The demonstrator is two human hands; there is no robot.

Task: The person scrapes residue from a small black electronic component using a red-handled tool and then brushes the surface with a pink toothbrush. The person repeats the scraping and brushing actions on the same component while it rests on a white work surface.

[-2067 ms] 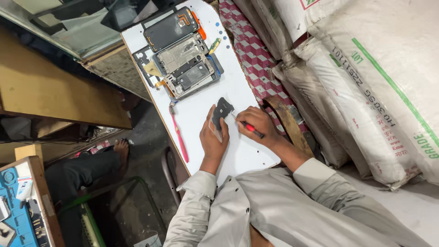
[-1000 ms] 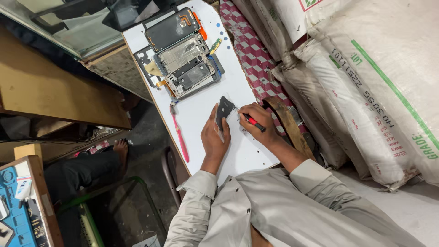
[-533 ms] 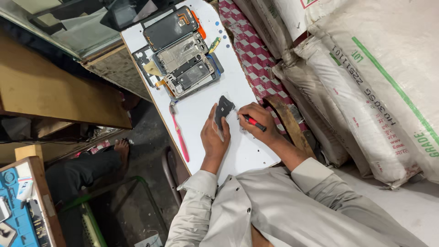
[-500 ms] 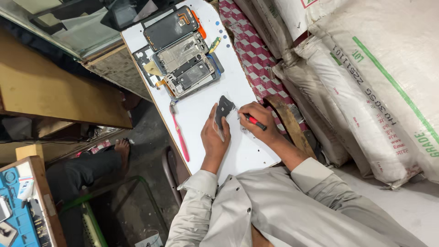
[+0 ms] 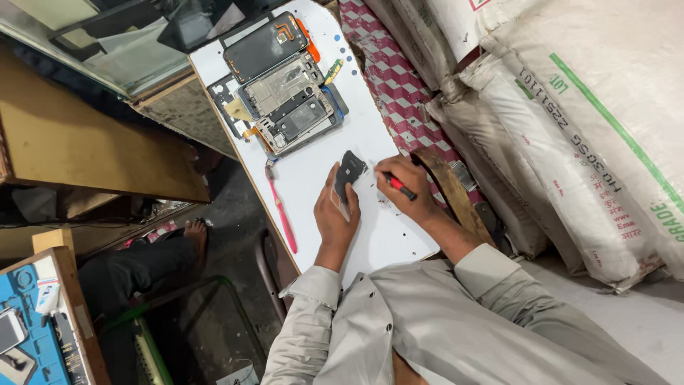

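On the white work table (image 5: 370,135), my left hand (image 5: 335,214) grips a small black phone part (image 5: 348,170) and tilts it up off the surface. My right hand (image 5: 406,187) holds a red-handled screwdriver (image 5: 397,186), its tip pointed toward the black part. Both hands are close together at the near end of the table.
Several opened phone bodies and frames (image 5: 285,93) lie at the table's far end. A pink toothbrush (image 5: 281,210) lies along the left edge. White sacks (image 5: 570,121) and a checkered cloth (image 5: 399,85) flank the right side. A blue tool mat (image 5: 32,335) sits at lower left.
My right hand has shifted the red screwdriver slightly near the black part. My left hand keeps the part in nearly the same place.
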